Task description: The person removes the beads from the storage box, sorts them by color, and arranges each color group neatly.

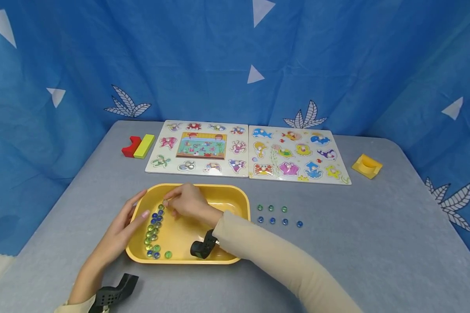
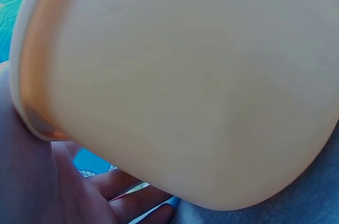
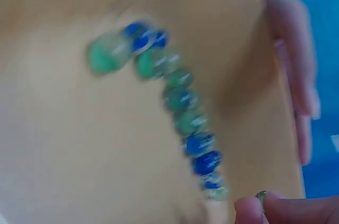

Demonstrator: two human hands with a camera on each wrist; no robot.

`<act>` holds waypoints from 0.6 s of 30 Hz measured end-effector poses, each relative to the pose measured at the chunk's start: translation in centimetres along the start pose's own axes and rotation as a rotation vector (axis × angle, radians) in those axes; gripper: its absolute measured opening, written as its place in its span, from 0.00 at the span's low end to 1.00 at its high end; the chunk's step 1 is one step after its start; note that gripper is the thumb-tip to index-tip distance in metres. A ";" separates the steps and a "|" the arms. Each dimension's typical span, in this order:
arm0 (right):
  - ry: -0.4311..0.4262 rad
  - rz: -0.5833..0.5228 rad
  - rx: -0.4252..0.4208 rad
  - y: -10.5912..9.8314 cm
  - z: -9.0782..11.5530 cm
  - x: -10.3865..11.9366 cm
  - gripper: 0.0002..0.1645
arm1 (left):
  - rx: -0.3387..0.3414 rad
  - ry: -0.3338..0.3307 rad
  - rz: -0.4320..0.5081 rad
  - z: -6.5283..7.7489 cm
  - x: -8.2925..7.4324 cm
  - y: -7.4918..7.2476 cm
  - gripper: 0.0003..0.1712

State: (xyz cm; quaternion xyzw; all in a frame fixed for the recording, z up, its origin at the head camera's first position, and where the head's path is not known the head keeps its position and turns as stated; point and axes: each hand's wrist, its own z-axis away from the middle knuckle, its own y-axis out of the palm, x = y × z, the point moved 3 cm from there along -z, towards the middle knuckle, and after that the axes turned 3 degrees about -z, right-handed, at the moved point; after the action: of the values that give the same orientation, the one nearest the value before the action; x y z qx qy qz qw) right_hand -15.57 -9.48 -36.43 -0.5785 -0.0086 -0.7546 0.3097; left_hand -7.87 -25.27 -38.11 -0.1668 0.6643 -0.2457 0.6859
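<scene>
The right hand (image 1: 189,201) reached left across the yellow tray (image 1: 182,234), fingers pinching a marble (image 3: 261,195). The left hand (image 1: 119,229) held the tray's edge between thumb and fingers.

The table (image 1: 368,234) gives passage right of the loose marbles (image 1: 272,221). Left of the right hand (image 1: 188,202), the marble row (image 1: 150,227), yellow tray rim (image 1: 180,261) and left hand (image 1: 120,227) bar the way.

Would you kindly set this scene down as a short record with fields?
Tray: yellow, with inside marbles, green and blue, mostly along its left side
Left hand: grips the tray's left rim
Right hand: pinches a greenish marble
Right of tray: three green marbles, four blue marbles
Behind tray: two puzzles, side by side
</scene>
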 end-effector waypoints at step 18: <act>-0.203 -0.056 0.023 -14.9 5.7 -3.6 0.15 | -0.018 -0.022 -0.001 -0.1 0.2 0.1 0.33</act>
State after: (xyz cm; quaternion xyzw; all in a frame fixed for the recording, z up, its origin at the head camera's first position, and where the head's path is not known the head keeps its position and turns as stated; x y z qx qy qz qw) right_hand -17.29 6.35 -32.60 -0.6478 -0.0647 -0.7004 0.2926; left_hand -7.97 -25.27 -38.35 -0.1761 0.6588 -0.2379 0.6917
